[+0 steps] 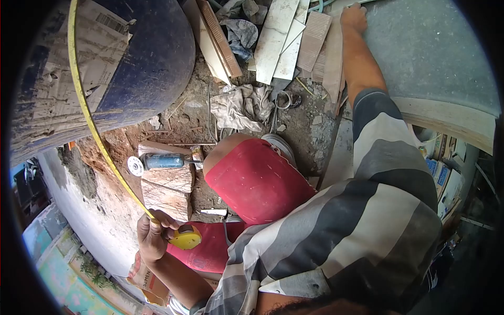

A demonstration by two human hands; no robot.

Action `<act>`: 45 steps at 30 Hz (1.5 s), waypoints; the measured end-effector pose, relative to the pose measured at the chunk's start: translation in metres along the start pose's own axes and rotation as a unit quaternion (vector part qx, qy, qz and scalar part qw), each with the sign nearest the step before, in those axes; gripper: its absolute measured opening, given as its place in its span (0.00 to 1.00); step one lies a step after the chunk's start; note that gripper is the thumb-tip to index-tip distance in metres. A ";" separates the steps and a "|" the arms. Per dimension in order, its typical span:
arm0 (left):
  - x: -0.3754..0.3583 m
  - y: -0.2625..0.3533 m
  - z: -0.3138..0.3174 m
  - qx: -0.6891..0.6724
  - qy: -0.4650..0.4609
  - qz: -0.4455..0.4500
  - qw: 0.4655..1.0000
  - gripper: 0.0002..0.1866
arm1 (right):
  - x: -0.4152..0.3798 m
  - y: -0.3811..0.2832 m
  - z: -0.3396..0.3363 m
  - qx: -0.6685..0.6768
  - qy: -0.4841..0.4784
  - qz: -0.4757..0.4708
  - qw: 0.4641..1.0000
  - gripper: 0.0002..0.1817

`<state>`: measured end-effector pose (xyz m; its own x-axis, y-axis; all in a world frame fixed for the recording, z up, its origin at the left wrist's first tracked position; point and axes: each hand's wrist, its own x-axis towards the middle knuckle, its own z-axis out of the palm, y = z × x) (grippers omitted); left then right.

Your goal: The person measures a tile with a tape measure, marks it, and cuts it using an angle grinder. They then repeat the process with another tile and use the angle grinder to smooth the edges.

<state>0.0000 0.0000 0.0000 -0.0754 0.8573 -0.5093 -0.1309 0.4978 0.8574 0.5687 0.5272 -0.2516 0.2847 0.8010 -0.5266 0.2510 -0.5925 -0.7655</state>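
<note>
My left hand (153, 237) is closed around the yellow tape blade, pinching it between thumb and fingers. The yellow tape measure (186, 237) sits against those fingers. Its blade (90, 122) is pulled out in a long curve to the top left, past the frame's edge. At the far end of my stretched arm, my right hand (354, 19) rests with curled fingers at the edge of a grey slab (420, 47), beside a long tile strip (334, 63). What those fingers grip is hidden. An angle grinder (164, 161) with a pale disc lies on wooden blocks (167, 190).
A big dark blue drum (157, 63) stands at the upper left. Several tile pieces (275, 39) lean at the top. A dirty cloth (242, 107) and a cup-like container (286, 100) lie on the rubble floor. A paper sack (149, 283) is at the lower left.
</note>
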 end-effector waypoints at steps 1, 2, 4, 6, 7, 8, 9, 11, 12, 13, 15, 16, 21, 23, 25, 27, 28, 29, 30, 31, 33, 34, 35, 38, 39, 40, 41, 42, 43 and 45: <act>0.000 0.000 -0.001 -0.005 -0.002 0.009 1.000 0.16 | -0.024 0.001 0.025 -0.161 0.194 -0.131 0.959 0.37; 0.000 -0.001 -0.001 -0.011 -0.005 0.019 1.000 0.16 | -0.050 0.001 0.048 -0.312 0.371 -0.251 0.838 0.34; 0.012 -0.008 0.000 -0.016 -0.008 0.033 0.999 0.16 | -0.087 0.012 0.095 -0.306 0.244 -0.209 0.896 0.33; 0.016 -0.009 0.001 -0.032 -0.003 0.037 0.999 0.16 | -0.124 0.039 0.137 -0.394 0.080 -0.106 0.910 0.34; 0.017 -0.008 0.002 -0.030 -0.012 0.037 0.999 0.16 | -0.127 0.062 0.158 -0.433 0.051 -0.118 0.892 0.38; 0.017 -0.008 0.003 -0.033 -0.009 0.040 0.999 0.16 | -0.140 0.077 0.177 -0.381 0.090 -0.077 0.917 0.41; 0.017 -0.007 0.003 -0.035 -0.004 0.044 0.998 0.16 | -0.153 0.088 0.192 -0.326 0.126 -0.037 0.936 0.45; 0.014 -0.006 0.004 -0.031 0.005 0.047 0.998 0.15 | -0.165 0.100 0.211 -0.310 0.137 0.017 0.941 0.52; 0.011 -0.005 0.003 -0.034 0.005 0.048 0.998 0.15 | -0.171 0.101 0.219 -0.274 0.135 0.050 0.951 0.59; 0.009 -0.004 0.001 -0.035 0.005 0.050 0.998 0.15 | -0.176 0.101 0.229 -0.269 0.131 0.048 0.953 0.59; 0.005 -0.006 -0.003 -0.044 0.011 0.051 0.998 0.15 | -0.183 0.097 0.241 -0.249 0.197 0.067 0.946 0.57; 0.004 -0.008 -0.005 -0.047 0.005 0.049 0.998 0.15 | -0.184 0.094 0.243 -0.251 0.226 0.070 0.939 0.55; -0.004 -0.017 -0.017 -0.019 0.004 0.052 0.998 0.16 | -0.165 0.097 0.238 -0.168 0.180 0.051 0.968 0.50; -0.004 -0.022 -0.019 -0.023 0.019 0.056 0.998 0.16 | -0.163 0.095 0.246 -0.185 0.133 -0.004 0.974 0.47; -0.002 -0.024 -0.018 -0.031 0.016 0.055 0.998 0.16 | -0.166 0.089 0.257 -0.151 0.138 -0.003 0.979 0.44; 0.000 -0.023 -0.017 -0.034 0.013 0.055 0.998 0.16 | -0.159 0.087 0.272 -0.064 0.162 -0.013 0.985 0.42; 0.001 -0.023 -0.016 -0.040 0.007 0.059 0.997 0.16 | -0.155 0.085 0.279 -0.045 0.172 -0.018 0.984 0.40; 0.000 -0.021 -0.016 -0.045 0.002 0.061 0.997 0.15 | -0.152 0.085 0.283 -0.042 0.169 -0.017 0.985 0.40; 0.001 -0.019 -0.016 -0.044 -0.003 0.065 0.997 0.15 | -0.148 0.085 0.286 -0.024 0.181 -0.005 0.983 0.40; 0.000 -0.017 -0.016 -0.041 -0.001 0.067 0.997 0.15 | -0.145 0.085 0.288 -0.006 0.193 0.007 0.981 0.39; -0.001 -0.016 -0.016 -0.043 0.003 0.067 0.997 0.15 | -0.143 0.095 0.282 0.008 0.201 0.003 0.980 0.37; 0.000 -0.016 -0.016 -0.045 0.006 0.071 0.996 0.15 | -0.143 0.100 0.274 0.026 0.203 -0.036 0.978 0.36; -0.002 -0.016 -0.017 -0.044 0.003 0.070 0.997 0.15 | -0.143 0.106 0.265 0.042 0.203 -0.073 0.975 0.35; -0.003 -0.021 -0.020 -0.053 0.002 0.066 0.996 0.15 | -0.145 0.123 0.224 0.154 0.134 -0.099 0.974 0.34; -0.002 -0.023 -0.021 -0.056 0.002 0.067 0.996 0.15 | -0.158 0.121 0.204 0.149 0.118 -0.102 0.976 0.33; -0.001 -0.024 -0.021 -0.060 0.004 0.066 0.996 0.15 | -0.169 0.122 0.185 0.151 0.094 -0.105 0.979 0.32; -0.001 -0.022 -0.021 -0.068 0.001 0.065 0.996 0.15 | -0.177 0.125 0.168 0.162 0.085 -0.110 0.977 0.33; -0.002 -0.022 -0.022 -0.076 -0.003 0.063 0.995 0.15 | -0.182 0.131 0.151 0.122 0.085 -0.111 0.983 0.33; -0.003 -0.023 -0.022 -0.078 -0.003 0.061 0.995 0.15 | -0.203 0.122 0.134 0.107 0.083 -0.108 0.985 0.34; -0.002 -0.025 -0.023 -0.083 0.000 0.068 0.994 0.15 | -0.231 0.111 0.106 -0.016 0.092 -0.106 0.990 0.33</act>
<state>-0.0193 -0.0168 -0.0218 -0.1029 0.9154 -0.3892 -0.2813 0.3485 0.8941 0.4331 0.2853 -0.2540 0.3862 0.8800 -0.2765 0.3514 -0.4175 -0.8380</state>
